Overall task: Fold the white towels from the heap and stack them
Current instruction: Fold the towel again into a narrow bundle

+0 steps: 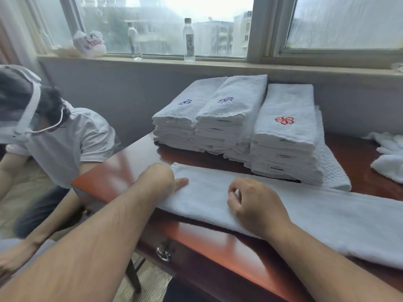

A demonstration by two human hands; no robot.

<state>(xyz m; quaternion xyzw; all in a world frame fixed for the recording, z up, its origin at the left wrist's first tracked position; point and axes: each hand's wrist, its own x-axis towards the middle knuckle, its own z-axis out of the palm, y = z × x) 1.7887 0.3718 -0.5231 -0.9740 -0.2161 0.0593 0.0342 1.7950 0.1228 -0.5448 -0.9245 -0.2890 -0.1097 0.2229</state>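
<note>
curling on towel point(327, 216): left hand point(159, 179); right hand point(255, 205)

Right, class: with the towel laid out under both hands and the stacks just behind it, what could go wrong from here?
1. The red-logo stack stands close behind the towel; swinging an end over could brush it, and its lower layers sit uneven.
2. The middle stack looks tilted, so a knock may topple it.
3. The right hand rests mid-towel; an off-centre fold would likely give a piece that does not match the stacks.
</note>
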